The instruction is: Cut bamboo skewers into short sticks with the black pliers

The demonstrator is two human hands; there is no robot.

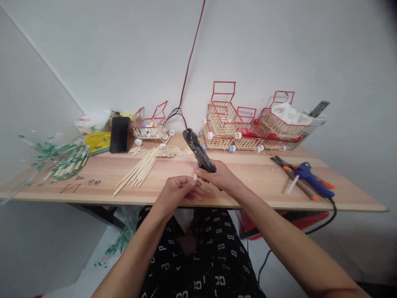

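My right hand (217, 174) is wrapped round the handles of a dark metal hand tool (198, 150), which looks like wire strippers, its head tilted up and to the left. Close beside it, my left hand (180, 191) pinches a short piece of wooden stick (195, 176); the right thumb and fingertips are next to the same piece, and I cannot tell whether they touch it. Left of my hands, a bundle of long wooden sticks (138, 171) lies fanned out on the wooden table (260, 186), by a crumpled beige cloth or glove (169, 151).
Small stick-built carts (223, 120) with red handles stand along the wall; another cart (150, 127) is at left. A phone (119, 135), a yellow packet (97, 142) and wrapped sticks (70, 161) lie left. Orange-handled pliers (294, 178) and a blue glue gun (313, 180) lie right.
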